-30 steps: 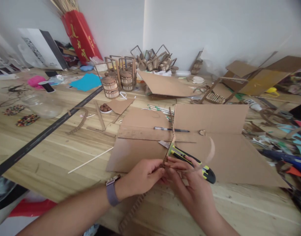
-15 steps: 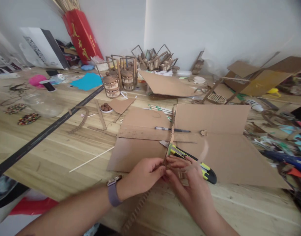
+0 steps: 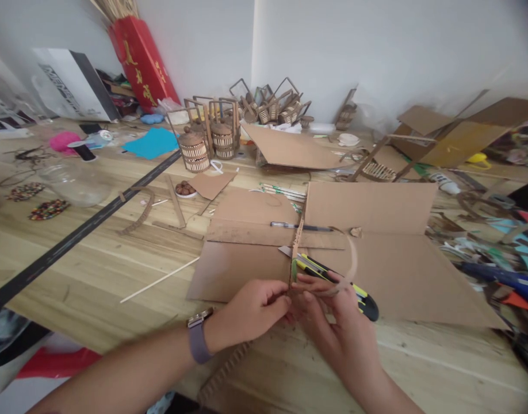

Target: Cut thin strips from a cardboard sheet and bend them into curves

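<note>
A long, narrow corrugated cardboard strip runs from the flat cardboard down past my hands toward the near table edge. My left hand, with a watch on its wrist, pinches this strip between thumb and fingers. Close against it, my right hand has its fingertips closed at the same spot. A thin, curled paper strip loops up from between my right fingers. Beneath them, a yellow and black utility knife lies with its blade out. My fingers partly hide the gripped spot.
Flat cardboard lies under the knife, with a pen on it. Small woven baskets stand at the back. A thin stick and a black strip lie left. Paper scraps and a blue tool are right.
The curled paper strip stands out in a bigger loop beside my right hand. The lower end of the cardboard strip has swung left. Both hands stay almost in place.
</note>
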### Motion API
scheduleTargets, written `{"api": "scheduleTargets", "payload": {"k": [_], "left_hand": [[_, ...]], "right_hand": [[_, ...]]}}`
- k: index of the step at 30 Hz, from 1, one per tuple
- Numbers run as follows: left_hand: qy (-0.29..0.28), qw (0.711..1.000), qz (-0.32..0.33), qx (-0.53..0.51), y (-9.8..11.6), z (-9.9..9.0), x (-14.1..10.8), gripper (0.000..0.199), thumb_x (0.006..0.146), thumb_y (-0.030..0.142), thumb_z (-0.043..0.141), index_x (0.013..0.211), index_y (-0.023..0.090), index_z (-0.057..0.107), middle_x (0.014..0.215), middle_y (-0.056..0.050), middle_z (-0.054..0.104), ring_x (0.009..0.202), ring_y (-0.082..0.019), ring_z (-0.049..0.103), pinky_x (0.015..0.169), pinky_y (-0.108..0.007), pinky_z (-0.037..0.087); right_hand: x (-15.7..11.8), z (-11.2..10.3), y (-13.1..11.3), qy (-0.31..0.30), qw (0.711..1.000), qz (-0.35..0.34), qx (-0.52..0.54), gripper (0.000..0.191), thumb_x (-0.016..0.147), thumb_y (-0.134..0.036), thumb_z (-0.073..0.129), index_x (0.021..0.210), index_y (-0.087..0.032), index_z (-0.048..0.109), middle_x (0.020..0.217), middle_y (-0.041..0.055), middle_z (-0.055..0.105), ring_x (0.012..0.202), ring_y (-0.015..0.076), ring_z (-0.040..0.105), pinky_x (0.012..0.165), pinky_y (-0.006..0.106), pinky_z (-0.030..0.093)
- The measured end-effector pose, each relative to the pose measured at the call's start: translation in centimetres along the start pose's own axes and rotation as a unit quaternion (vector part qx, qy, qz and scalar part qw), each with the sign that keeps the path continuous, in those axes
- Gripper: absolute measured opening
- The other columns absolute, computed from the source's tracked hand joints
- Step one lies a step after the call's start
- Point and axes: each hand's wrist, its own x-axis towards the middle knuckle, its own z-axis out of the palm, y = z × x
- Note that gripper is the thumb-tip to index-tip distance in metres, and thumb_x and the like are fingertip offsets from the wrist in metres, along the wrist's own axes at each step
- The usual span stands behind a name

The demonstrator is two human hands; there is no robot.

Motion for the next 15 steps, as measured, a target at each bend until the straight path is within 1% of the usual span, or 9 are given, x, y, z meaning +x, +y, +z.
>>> {"api": "scheduleTargets", "payload": {"k": [4,8,10,12,15], "left_hand": [[-0.006,0.999,0.018,-0.040,-0.27,-0.07,0.17,0.037,0.094,0.046,0.054,0.104,0.012,0.067,0.095,-0.009,0.071,0.085,-0.020,0.066,0.075,-0.027,0.052],[0.013,1.000,0.017,-0.006,-0.33,-0.16,0.30,0.042,0.095,0.051,0.050,0.102,0.013,0.068,0.094,-0.009,0.070,0.084,-0.020,0.065,0.074,-0.027,0.051],[0.012,1.000,0.010,-0.017,-0.34,-0.12,0.29,0.041,0.095,0.050,0.052,0.100,0.013,0.067,0.093,-0.008,0.070,0.083,-0.019,0.065,0.074,-0.027,0.052],[0.006,0.999,0.001,-0.031,-0.36,-0.07,0.24,0.039,0.094,0.050,0.053,0.098,0.013,0.066,0.090,-0.008,0.069,0.082,-0.019,0.066,0.074,-0.027,0.052],[0.001,1.000,0.006,-0.024,-0.39,-0.05,0.15,0.037,0.096,0.048,0.051,0.095,0.013,0.065,0.087,-0.007,0.069,0.081,-0.019,0.066,0.073,-0.027,0.053]], "right_hand": [[-0.23,0.43,-0.25,-0.004,0.999,-0.028,0.028,0.008,0.092,-0.022,0.054,0.093,-0.028,0.059,0.090,0.0005,0.076,0.091,0.0216,0.073,0.089,0.040,0.049],[-0.34,0.76,-0.09,-0.018,0.999,-0.045,0.006,0.009,0.091,-0.023,0.058,0.098,-0.028,0.058,0.095,0.0008,0.076,0.093,0.0216,0.072,0.092,0.041,0.046],[-0.35,0.82,0.10,-0.022,0.998,-0.055,-0.004,0.009,0.091,-0.023,0.058,0.098,-0.028,0.059,0.097,0.0005,0.076,0.096,0.0216,0.071,0.096,0.042,0.043],[-0.34,0.81,0.23,-0.025,0.998,-0.060,-0.001,0.009,0.092,-0.021,0.057,0.097,-0.028,0.059,0.094,-0.0002,0.076,0.097,0.0216,0.071,0.098,0.043,0.040],[-0.28,0.68,0.28,-0.015,0.999,-0.052,0.004,0.009,0.093,-0.022,0.055,0.097,-0.028,0.060,0.090,0.0001,0.077,0.095,0.0219,0.072,0.099,0.044,0.042]]}}
